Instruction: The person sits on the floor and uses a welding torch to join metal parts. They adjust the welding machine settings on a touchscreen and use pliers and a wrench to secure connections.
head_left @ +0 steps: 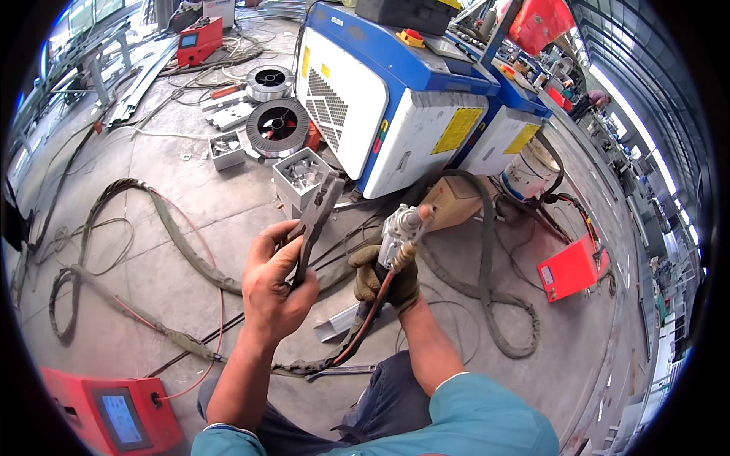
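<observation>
My bare left hand (275, 292) is closed round the handles of a pair of worn metal pliers (322, 207), whose jaws point up and away from me. To its right, my right hand (404, 287), in a dark work glove, grips a silver welding torch (397, 234) with a brass fitting on its side. A red hose and a dark sleeved cable (351, 340) run down from the torch toward my lap. The torch's front end points to the upper right, in front of a cardboard box (456, 199). The pliers and torch are apart.
Ahead stands a blue and white machine cabinet (433, 114). Wire spools (278, 128) and a box of metal pieces (302, 173) sit left of it. Sleeved cables (182, 243) loop over the floor. Red machines stand at lower left (114, 414) and right (570, 270).
</observation>
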`<state>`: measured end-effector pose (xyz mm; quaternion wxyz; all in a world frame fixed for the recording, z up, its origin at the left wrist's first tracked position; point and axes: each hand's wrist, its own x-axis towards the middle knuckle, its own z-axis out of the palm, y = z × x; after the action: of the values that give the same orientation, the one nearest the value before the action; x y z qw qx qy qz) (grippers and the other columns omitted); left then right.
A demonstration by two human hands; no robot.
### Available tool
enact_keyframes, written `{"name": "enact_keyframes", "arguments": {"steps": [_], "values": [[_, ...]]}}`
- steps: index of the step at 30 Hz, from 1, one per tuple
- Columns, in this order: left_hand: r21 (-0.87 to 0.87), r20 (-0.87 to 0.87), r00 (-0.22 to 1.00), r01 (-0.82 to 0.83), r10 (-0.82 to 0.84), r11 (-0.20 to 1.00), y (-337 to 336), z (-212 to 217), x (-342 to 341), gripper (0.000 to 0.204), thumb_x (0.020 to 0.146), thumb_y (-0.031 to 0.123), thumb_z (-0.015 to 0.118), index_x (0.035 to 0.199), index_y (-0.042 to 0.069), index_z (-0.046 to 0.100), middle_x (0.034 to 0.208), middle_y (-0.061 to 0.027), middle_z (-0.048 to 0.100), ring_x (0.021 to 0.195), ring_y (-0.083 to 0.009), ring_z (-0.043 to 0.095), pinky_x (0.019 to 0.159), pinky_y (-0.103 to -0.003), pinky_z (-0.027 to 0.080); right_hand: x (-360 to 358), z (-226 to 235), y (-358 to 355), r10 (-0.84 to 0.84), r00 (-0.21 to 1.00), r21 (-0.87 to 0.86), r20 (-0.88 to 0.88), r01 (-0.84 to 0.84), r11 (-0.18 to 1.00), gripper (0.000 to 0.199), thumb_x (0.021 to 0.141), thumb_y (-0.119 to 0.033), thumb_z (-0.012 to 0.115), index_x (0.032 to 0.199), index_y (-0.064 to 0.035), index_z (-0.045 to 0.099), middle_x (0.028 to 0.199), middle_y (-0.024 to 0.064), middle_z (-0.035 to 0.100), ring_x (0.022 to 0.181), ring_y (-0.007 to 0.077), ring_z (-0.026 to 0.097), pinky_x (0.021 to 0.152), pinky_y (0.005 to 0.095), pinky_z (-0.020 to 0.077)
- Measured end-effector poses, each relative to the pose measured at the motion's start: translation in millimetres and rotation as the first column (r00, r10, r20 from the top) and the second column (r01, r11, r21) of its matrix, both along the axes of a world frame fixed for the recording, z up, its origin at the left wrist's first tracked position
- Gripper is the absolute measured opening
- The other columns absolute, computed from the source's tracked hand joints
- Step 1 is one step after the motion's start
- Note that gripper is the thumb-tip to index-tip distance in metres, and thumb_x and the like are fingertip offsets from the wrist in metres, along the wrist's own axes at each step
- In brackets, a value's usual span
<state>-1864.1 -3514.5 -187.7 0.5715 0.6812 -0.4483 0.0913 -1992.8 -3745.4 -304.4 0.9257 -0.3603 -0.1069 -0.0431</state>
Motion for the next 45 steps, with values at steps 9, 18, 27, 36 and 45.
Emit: {"name": "enact_keyframes", "arguments": {"steps": [9,18,27,36,45], "values": [[-0.122,-0.171,0.955,0.224,-0.243,0.967,-43.9,-5.0,-4.1,0.040,0.084,0.016,0.086,0.120,0.002,0.074,0.116,-0.0116,0.061,0.101,-0.0246,0.063,0.089,-0.035,0.052,23.9,-29.5,38.5,-0.127,0.930,0.165,-0.344,0.193,0.967,0.057,0.097,-0.061,0.050,0.113,-0.0064,0.060,0.067,0.0056,0.053,0.045,0.0205,0.041,0.044,0.0385,0.0348],[0.014,0.130,0.984,0.121,-0.121,0.993,-26.3,10.2,5.3,0.045,0.070,-0.001,0.073,0.115,0.004,0.073,0.123,-0.0135,0.064,0.115,-0.0350,0.062,0.098,-0.045,0.052,23.3,-39.6,36.5,0.055,0.988,0.259,-0.147,-0.015,0.966,0.098,0.088,-0.080,0.056,0.126,0.0108,0.064,0.062,0.0089,0.053,0.048,0.0225,0.048,0.048,0.0378,0.0393],[0.128,0.481,0.871,-0.181,0.099,0.975,3.6,31.1,27.6,0.047,0.063,-0.007,0.069,0.107,0.007,0.076,0.141,-0.0103,0.065,0.122,-0.0323,0.063,0.101,-0.047,0.049,32.5,-20.8,26.4,0.244,0.969,0.132,-0.032,-0.238,0.962,0.133,0.062,-0.106,0.050,0.125,0.0099,0.064,0.060,0.0035,0.054,0.049,0.0243,0.057,0.056,0.0414,0.0509],[0.138,0.501,0.852,-0.253,0.153,0.958,9.7,24.6,39.9,0.041,0.067,-0.010,0.069,0.104,0.004,0.077,0.140,-0.0122,0.066,0.119,-0.0333,0.064,0.100,-0.047,0.051,34.6,-16.7,27.2,0.213,0.971,0.123,-0.109,-0.199,0.972,0.092,0.098,-0.075,0.040,0.119,0.0088,0.071,0.059,0.0073,0.053,0.048,0.0240,0.048,0.054,0.0392,0.0444],[0.156,0.550,0.830,-0.207,0.089,0.966,12.9,29.8,59.0,0.033,0.067,-0.011,0.070,0.097,0.002,0.076,0.143,-0.0152,0.064,0.125,-0.0366,0.062,0.103,-0.047,0.049,34.2,-9.6,27.9,0.236,0.963,0.141,-0.131,-0.218,0.966,0.089,0.097,-0.076,0.040,0.115,0.0047,0.073,0.058,0.0052,0.049,0.051,0.0229,0.047,0.057,0.0391,0.0440]]}}
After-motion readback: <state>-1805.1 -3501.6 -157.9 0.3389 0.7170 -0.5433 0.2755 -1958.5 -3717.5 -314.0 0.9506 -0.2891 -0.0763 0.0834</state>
